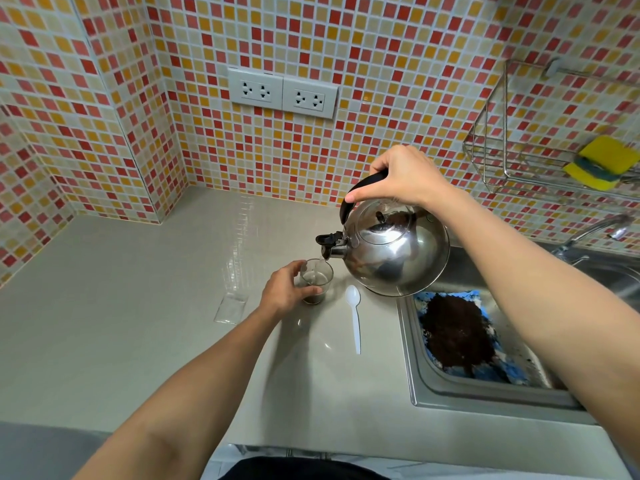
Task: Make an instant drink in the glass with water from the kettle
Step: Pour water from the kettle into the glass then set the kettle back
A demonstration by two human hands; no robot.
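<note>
A small clear glass (318, 276) stands on the grey counter (138, 323) with dark brown powder or liquid at its bottom. My left hand (285, 289) wraps around its left side. My right hand (403, 178) grips the black handle of a shiny steel kettle (391, 247), held in the air and tilted left. The kettle's black spout (327, 244) hangs just above the glass rim. A white plastic spoon (355, 320) lies on the counter right of the glass. An empty clear sachet (231, 308) lies to the left.
A steel sink (433, 382) at the right holds a blue cloth covered with dark grounds (457, 334). A tap (588, 233) stands behind it. A wire rack (512, 161) with a yellow sponge (599, 161) hangs on the tiled wall. Two sockets (282, 93) sit on the back wall.
</note>
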